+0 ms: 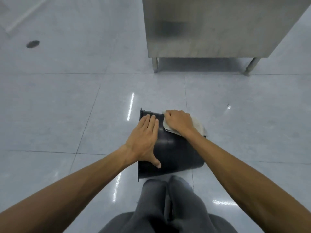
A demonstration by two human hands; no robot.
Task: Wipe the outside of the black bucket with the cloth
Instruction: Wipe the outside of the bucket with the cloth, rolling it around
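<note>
Right hand (178, 122) closed on cloth (198, 127), pressed to black bucket (176, 152) laid sideways on floor (67, 115), left hand (144, 140) spread flat on it

Under you, glossy grey tile floor (67, 106): black bucket (176, 152) on its side at centre, steel cabinet (210, 27) at one o'clock, drain (32, 44) at ten.

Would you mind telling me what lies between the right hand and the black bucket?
In the head view, a pale cloth lies between them: the right hand presses it onto the black bucket, which lies on its side.
</note>
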